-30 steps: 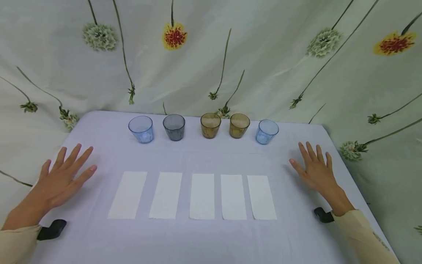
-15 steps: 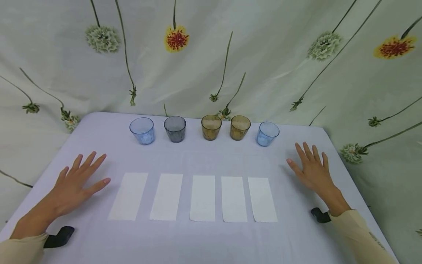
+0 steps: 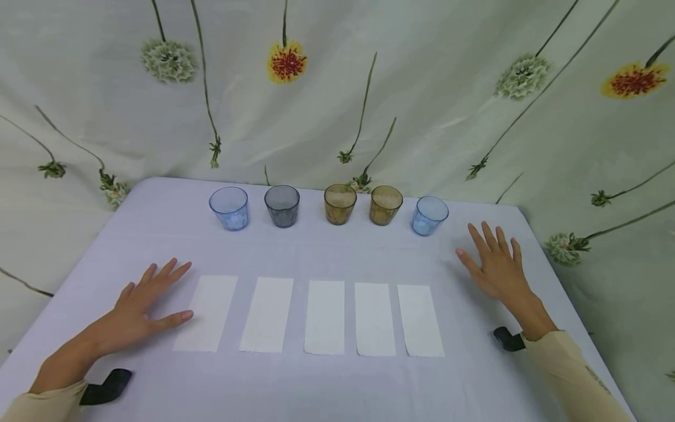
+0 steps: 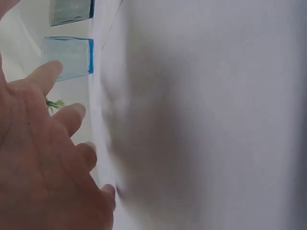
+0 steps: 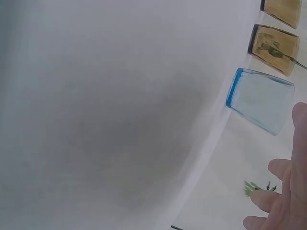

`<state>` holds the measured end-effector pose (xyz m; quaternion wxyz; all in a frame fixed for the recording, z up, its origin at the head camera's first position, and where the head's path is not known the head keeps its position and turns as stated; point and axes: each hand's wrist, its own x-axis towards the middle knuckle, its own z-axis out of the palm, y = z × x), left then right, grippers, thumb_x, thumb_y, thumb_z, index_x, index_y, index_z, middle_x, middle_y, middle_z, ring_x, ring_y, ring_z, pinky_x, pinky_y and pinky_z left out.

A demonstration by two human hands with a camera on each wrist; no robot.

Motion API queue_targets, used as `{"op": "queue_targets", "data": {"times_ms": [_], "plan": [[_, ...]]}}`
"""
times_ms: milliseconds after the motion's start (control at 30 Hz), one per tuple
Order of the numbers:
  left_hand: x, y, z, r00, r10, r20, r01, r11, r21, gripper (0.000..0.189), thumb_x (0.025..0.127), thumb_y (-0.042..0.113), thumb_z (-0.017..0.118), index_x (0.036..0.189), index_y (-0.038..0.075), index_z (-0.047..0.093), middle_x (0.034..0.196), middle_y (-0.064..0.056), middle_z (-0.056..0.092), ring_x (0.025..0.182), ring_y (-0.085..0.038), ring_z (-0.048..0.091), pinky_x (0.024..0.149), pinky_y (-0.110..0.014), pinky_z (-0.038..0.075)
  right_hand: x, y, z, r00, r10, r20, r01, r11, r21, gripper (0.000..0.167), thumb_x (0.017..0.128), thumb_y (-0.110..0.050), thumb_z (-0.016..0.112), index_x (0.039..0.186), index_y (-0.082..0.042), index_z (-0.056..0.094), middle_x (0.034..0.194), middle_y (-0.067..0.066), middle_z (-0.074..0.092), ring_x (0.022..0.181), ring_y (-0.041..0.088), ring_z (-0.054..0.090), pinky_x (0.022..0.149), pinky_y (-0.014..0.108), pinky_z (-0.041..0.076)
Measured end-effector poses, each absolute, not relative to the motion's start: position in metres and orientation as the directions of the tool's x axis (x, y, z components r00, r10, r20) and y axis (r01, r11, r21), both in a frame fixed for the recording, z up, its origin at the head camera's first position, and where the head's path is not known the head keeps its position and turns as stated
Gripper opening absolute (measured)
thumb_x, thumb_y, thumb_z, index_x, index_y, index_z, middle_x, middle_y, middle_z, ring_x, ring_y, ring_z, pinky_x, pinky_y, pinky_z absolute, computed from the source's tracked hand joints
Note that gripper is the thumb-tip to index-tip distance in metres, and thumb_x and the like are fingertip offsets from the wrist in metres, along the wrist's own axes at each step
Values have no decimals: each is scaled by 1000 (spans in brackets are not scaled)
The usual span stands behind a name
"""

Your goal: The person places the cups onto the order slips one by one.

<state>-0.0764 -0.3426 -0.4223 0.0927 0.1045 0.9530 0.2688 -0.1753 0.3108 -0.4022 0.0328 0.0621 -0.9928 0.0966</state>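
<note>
My left hand [image 3: 138,313] hovers with spread fingers at the table's left, its thumb tip overlapping the edge of the leftmost white paper strip [image 3: 207,313] in the head view. My right hand [image 3: 498,269], fingers also spread, is over the right side, nearest the right blue glass [image 3: 429,215]. Neither holds anything. Along the back stand a left blue glass [image 3: 230,208], a grey glass [image 3: 282,206] and two amber glasses [image 3: 340,204], all upright. In the left wrist view, the left blue glass [image 4: 67,57] appears beyond the fingers; the right wrist view shows the other blue glass [image 5: 261,99].
Several white paper strips [image 3: 324,316] lie in a row across the middle of the white-covered table [image 3: 295,390]. Behind the glasses hangs a pale cloth [image 3: 422,76] printed with flowers. A black wrist device [image 3: 108,387] sits at the left cuff, another [image 3: 508,339] at the right.
My left hand has moved inward to the right and nearer me, toward the leftmost paper strip. The right hand has shifted slightly left. Glasses and strips stay in place.
</note>
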Motion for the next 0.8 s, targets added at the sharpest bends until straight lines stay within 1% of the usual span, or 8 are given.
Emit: {"op": "queue_targets", "data": {"times_ms": [167,400,567,800], "plan": [[-75,-340,-423,-948,288,-135,159,795,585,97,90,41,72,163,26,11,167,-25,0,148,-53,-16,104,-76,-22,-177,308,-397,-988,-124,90,-140,969,-204,77,103,-59,36,161,-11,18,165,26,12,151,53,4,115,72,-1],[-73,-340,-422,-925,348,-153,157,717,679,97,88,35,76,162,29,14,166,-26,-1,148,-52,-20,105,-69,-29,-185,305,-397,-988,-126,86,-141,970,-198,77,103,-60,35,161,-11,19,165,26,13,150,53,6,115,71,0],[-72,-341,-423,-909,395,-135,198,693,694,96,85,33,78,161,28,20,165,-29,0,148,-52,-21,105,-68,-30,-190,302,-397,-988,-122,94,-139,970,-197,77,103,-60,36,161,-11,19,165,26,14,150,53,7,116,71,0],[-71,-342,-425,-896,423,-134,216,679,701,96,85,32,78,161,28,20,165,-29,-3,147,-52,-24,104,-68,-31,-197,296,-396,-987,-123,101,-141,969,-200,76,103,-59,35,160,-11,20,165,26,13,150,53,8,116,71,0]]}}
